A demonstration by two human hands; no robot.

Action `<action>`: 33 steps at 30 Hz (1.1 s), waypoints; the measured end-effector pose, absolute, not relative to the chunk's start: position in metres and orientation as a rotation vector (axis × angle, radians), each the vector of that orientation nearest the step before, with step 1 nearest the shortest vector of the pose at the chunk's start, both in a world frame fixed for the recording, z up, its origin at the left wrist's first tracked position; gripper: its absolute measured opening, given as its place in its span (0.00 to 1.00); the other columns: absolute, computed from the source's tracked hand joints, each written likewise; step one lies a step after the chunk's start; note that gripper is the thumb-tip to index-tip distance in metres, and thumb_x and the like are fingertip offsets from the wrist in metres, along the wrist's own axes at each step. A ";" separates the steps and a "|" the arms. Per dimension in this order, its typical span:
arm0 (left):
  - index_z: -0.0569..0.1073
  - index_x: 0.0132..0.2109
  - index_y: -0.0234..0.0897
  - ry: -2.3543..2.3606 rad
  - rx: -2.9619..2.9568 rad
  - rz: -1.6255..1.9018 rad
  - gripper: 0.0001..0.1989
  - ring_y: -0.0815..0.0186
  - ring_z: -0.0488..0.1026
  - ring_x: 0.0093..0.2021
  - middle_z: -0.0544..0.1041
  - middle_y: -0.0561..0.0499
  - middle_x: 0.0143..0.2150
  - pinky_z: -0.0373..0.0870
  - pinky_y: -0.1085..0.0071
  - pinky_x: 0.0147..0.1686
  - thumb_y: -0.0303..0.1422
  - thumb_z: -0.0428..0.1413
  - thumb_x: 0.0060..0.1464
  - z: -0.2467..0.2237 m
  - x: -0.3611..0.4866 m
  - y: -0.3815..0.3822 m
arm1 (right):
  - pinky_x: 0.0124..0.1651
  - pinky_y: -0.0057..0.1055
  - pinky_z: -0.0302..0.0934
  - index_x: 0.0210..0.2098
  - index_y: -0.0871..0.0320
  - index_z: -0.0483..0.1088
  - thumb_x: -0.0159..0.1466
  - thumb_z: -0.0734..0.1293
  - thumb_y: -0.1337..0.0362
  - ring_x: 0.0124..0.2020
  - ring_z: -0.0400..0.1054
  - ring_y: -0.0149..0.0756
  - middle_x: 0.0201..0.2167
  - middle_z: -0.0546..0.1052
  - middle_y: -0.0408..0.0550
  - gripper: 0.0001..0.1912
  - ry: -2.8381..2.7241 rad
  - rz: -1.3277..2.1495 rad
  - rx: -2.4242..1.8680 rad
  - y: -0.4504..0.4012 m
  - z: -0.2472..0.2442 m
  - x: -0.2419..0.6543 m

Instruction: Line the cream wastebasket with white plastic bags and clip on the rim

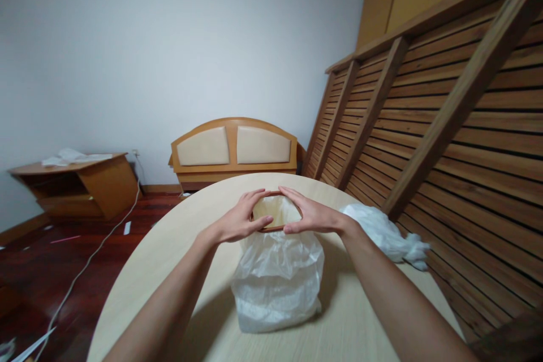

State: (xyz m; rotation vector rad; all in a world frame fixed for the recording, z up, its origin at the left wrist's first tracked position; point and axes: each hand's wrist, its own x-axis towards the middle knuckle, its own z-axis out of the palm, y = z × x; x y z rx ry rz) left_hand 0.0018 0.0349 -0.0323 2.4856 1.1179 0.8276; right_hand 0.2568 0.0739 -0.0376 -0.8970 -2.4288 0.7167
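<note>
A brown-rimmed round opening (275, 229) shows between my two hands, with a pale inside. My left hand (244, 218) grips its left side, thumb at the near edge and fingers along the far edge. On the right side, my right hand (311, 215) holds it the same way. A translucent white plastic bag (278, 288) spreads from beneath the rim toward me on the round table (178, 249). Whatever the rim belongs to below is hidden by the bag and hands.
A bunched white plastic bag (382, 232) lies at the table's right edge. Beyond the table are a headboard (235, 144) and, at left, a low wooden cabinet (102, 186). A slatted wooden frame (424, 124) leans at right. A cable (91, 260) crosses the floor.
</note>
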 end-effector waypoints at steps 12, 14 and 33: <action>0.60 0.67 0.40 1.074 2.500 0.845 0.35 0.50 0.58 0.67 0.62 0.41 0.68 0.53 0.51 0.67 0.51 0.53 0.60 -0.033 0.003 0.036 | 0.73 0.51 0.33 0.73 0.60 0.43 0.49 0.75 0.39 0.74 0.36 0.53 0.74 0.42 0.61 0.64 -2.419 0.788 -0.938 0.072 -0.039 0.256; 0.60 0.67 0.39 1.069 2.492 0.843 0.34 0.50 0.58 0.67 0.62 0.41 0.68 0.53 0.52 0.67 0.51 0.53 0.60 -0.033 0.003 0.035 | 0.73 0.51 0.34 0.72 0.60 0.43 0.52 0.73 0.39 0.74 0.37 0.53 0.74 0.42 0.61 0.61 -2.423 0.788 -0.932 0.070 -0.038 0.255; 0.55 0.70 0.39 1.028 2.412 0.819 0.40 0.50 0.52 0.71 0.54 0.38 0.72 0.48 0.48 0.69 0.52 0.56 0.57 -0.035 0.002 0.032 | 0.73 0.52 0.35 0.73 0.58 0.43 0.51 0.74 0.40 0.73 0.39 0.53 0.73 0.45 0.61 0.62 -2.459 0.717 -0.940 0.064 -0.034 0.253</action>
